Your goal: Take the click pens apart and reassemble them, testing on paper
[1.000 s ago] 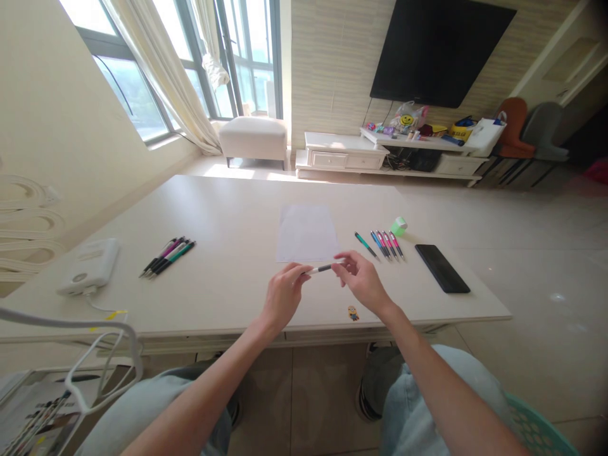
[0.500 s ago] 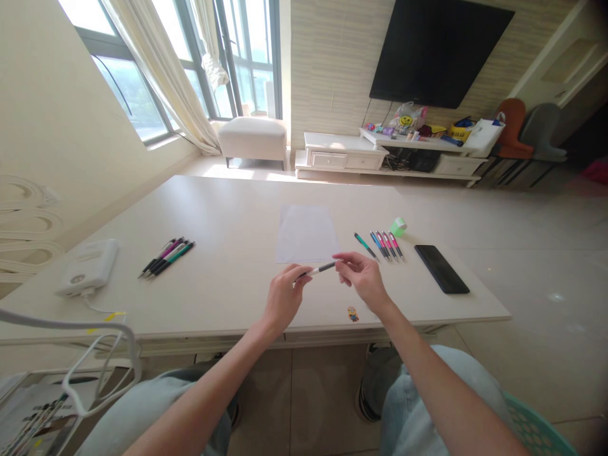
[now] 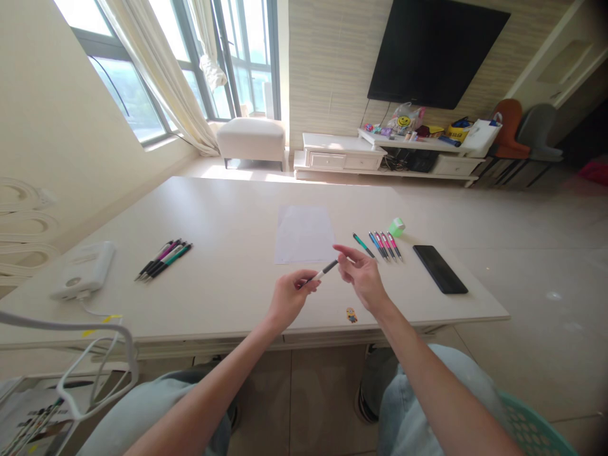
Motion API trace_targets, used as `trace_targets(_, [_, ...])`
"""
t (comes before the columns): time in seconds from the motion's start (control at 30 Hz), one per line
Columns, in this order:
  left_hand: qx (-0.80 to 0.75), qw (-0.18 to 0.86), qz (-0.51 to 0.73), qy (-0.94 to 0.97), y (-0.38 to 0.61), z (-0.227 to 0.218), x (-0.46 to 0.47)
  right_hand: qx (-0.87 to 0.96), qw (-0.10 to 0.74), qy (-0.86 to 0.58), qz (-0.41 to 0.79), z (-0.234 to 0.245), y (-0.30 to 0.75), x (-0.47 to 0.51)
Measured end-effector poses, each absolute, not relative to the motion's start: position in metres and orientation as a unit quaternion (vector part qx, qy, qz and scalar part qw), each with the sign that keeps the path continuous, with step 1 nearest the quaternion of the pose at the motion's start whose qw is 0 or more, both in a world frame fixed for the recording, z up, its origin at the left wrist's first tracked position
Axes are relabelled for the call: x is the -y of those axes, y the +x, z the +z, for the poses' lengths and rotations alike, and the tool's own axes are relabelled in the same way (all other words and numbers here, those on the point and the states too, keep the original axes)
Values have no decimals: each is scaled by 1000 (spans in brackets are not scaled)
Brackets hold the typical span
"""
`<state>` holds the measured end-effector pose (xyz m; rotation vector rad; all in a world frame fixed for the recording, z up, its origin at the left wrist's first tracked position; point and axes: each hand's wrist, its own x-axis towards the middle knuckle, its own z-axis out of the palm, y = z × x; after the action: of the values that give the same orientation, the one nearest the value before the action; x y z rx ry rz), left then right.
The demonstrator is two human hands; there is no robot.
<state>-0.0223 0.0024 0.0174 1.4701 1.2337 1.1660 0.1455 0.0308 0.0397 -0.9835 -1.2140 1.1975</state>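
Observation:
My left hand [image 3: 291,296] is closed around a pen [image 3: 327,269] with a white middle and a dark grip, its tip slanting up to the right. My right hand [image 3: 361,277] is at the pen's tip, index finger stretched out and lifted off it, the other fingertips close to or touching the end. Both hands are above the table's front part. Just beyond them lies a white sheet of paper [image 3: 304,233]. To its right are a green pen [image 3: 363,246] and a row of pink and blue pens [image 3: 386,246].
Several dark-gripped pens [image 3: 164,259] lie at the left, near a white power socket block [image 3: 88,269] with a cable. A black phone [image 3: 440,269] and a small green container [image 3: 396,227] are at the right. A cartoon sticker [image 3: 351,315] lies near the table's front edge [image 3: 304,330].
My left hand has come slightly down and right, so the pen tilts more steeply. My right index finger has lifted away from the pen's tip.

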Motion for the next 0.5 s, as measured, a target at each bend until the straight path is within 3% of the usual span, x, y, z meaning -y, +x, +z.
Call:
trace_targets(0.23, [-517,467,470,542,-20,15,-2,497,582,-422,486,33,139,-33])
trace_targets(0.4, [-387,682,404,470,-16,23,3,469,548,-355,595,42,139,-34])
trace_targets(0.5, [-333,747,364,445,-16,27,7,450,516,-319,655,47,141,-33])
